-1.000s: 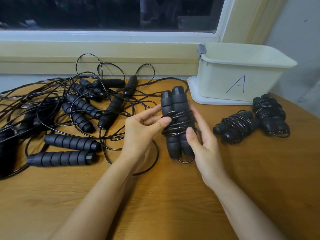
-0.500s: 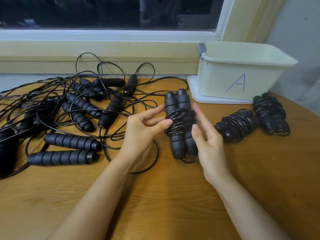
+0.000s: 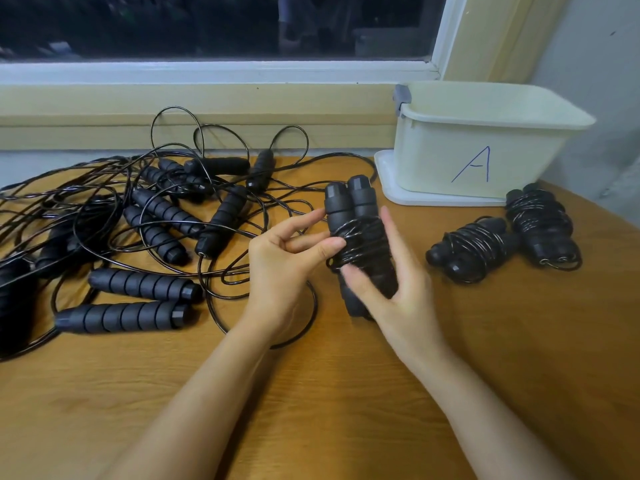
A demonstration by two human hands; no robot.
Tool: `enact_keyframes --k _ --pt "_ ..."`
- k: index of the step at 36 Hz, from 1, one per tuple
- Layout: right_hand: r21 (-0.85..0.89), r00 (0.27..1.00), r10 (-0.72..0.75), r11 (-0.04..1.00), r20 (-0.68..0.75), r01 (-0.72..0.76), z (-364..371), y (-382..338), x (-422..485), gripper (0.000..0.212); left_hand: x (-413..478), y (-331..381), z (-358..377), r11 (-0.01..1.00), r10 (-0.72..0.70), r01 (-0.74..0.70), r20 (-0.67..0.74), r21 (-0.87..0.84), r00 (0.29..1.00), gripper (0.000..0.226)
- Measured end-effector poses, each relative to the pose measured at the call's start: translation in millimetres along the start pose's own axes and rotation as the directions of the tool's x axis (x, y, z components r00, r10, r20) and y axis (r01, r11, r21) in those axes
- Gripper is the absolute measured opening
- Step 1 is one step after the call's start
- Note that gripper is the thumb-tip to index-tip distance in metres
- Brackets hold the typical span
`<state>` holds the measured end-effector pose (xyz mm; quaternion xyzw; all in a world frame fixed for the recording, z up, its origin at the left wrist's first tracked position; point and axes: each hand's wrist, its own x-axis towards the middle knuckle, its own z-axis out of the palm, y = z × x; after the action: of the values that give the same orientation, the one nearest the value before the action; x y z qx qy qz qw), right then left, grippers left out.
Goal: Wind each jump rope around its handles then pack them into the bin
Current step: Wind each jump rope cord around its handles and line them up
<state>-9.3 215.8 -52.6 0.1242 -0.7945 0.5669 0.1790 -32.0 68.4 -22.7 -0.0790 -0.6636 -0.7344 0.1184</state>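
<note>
While upright between left hand (image 3: 280, 268), right hand (image 3: 405, 299) — wound jump rope (image 3: 360, 213).

Wound jump rope (image 3: 360, 237): two black foam handles paired, cord coiled round the middle, held upright at centre. Second bundle (image 3: 474, 249) and third bundle (image 3: 542, 226) laid side by side before cream bin (image 3: 485, 161), marked "A". Unwound ropes (image 3: 156, 216) heaped tangled at left.

L grip (image 3: 281, 268), R grip (image 3: 401, 299), 2 forearms (image 3: 194, 403) bare.
</note>
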Motion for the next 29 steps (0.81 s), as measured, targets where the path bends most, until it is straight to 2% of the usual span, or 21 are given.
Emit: enact_keyframes --k 4,7,10,14,18,21,29 --pt "-0.219 0.998 0.017 0.976 0.060 -0.003 3.6 2.1 -0.9 0.112 -0.3 -1.5 -0.3 0.999 0.001 0.000 -0.009 0.051 1.000 0.038" --pt "-0.413 0.997 0.022 0.911 0.068 0.008 4.3 3.2 -0.4 0.123 -1.6 -3.4 1.5 0.996 0.029 -0.028 -0.005 0.085 1.000 0.031" --pt "-0.491 0.999 0.028 0.871 0.024 -0.012 3.9 4.3 0.4 0.123 -4.6 -5.8 5.1 0.995 0.052 -0.051 -0.002 0.089 0.999 0.034" --pt "-0.440 0.998 -0.050 0.898 -0.040 0.027 5.1 8.7 -0.9 0.105 -5.4 -6.8 5.2 0.992 0.076 -0.077 0.014 0.102 0.997 0.036" --pt "-0.366 0.995 -0.071 0.930 -0.076 0.038 1.8 6.7 2.6 0.104 -4.5 -6.4 5.0 0.995 0.078 -0.080 0.034 0.057 0.996 0.036" --pt "-0.261 0.992 -0.098 0.962 -0.074 0.076 0.1 6.1 2.9 0.096 -3.8 -6.3 5.5 0.990 0.105 -0.111 0.072 0.091 0.992 0.036" --pt "-0.123 0.991 -0.084 0.990 -0.107 0.071 -0.4 5.1 2.8 0.078 0.6 -10.3 -1.4 0.976 0.118 -0.140 0.135 0.165 0.984 0.030"
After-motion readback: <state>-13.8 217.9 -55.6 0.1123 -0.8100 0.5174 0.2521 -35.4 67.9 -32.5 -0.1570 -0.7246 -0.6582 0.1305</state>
